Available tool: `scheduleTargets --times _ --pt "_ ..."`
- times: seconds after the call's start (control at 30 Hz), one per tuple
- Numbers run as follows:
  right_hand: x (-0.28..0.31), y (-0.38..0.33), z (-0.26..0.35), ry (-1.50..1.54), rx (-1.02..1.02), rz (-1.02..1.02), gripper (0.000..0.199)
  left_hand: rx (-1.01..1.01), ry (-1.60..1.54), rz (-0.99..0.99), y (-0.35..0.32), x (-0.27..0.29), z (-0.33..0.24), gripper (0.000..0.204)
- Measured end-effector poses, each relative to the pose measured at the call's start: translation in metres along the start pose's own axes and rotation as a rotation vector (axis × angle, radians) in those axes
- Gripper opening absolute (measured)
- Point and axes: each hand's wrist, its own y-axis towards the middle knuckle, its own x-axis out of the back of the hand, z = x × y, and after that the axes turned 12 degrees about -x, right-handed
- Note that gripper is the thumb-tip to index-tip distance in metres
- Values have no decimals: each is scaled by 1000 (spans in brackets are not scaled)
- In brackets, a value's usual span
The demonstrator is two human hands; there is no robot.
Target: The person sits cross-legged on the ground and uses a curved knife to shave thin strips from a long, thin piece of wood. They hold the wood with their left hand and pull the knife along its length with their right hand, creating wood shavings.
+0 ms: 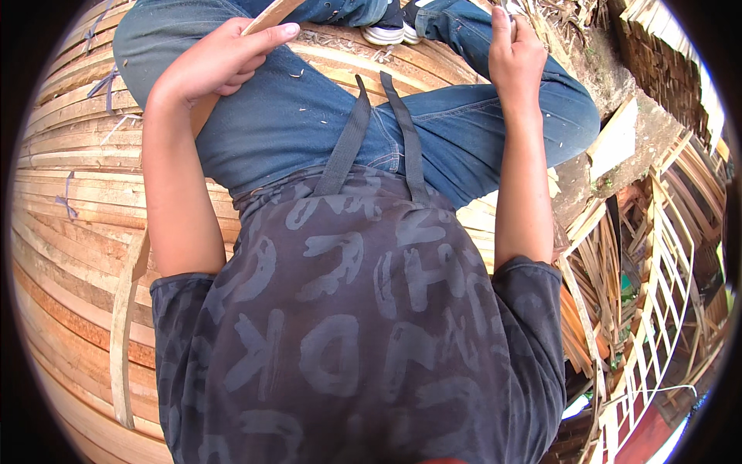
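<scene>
Left hand (220, 58) curled round long bamboo strip (127, 309), running under that palm and back past the hip. Right hand (514, 54) closed, perhaps on a blade. Best kept flat across the thigh, strokes away from fingers.

Daylight falls on a broad stack of split bamboo slats (69, 201) at the left; at the right, loose strips and a slatted frame (665, 263) lie beside bare ground (610, 69).

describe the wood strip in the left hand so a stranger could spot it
Start at the stack of pale wooden slats under the seated person. The wood strip runs beside the left thigh, gripped by the left hand. Unlike the flat-lying slats, it crosses them lengthwise.
</scene>
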Motion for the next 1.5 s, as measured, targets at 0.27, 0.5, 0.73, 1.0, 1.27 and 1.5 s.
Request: scheduleTargets --times 0.27,0.5,0.73,1.0,1.27,1.5 --pt "-25 -28 74 24 116 98 31 18 44 41 6 5 4 41" --pt "-25 -31 80 -92 202 98 29 -78 57 55 -1 7 7 39" --pt "-39 -18 67 -162 255 22 30 -96 118 123 5 13 7 48" --pt "-36 -5 62 -194 254 23 33 -78 107 119 7 13 8 41" --pt "-35 16 43 -191 281 -68 30 -91 111 106 5 11 7 40" --pt "-37 15 45 -205 283 -97 28 -85 109 108 7 13 8 40"
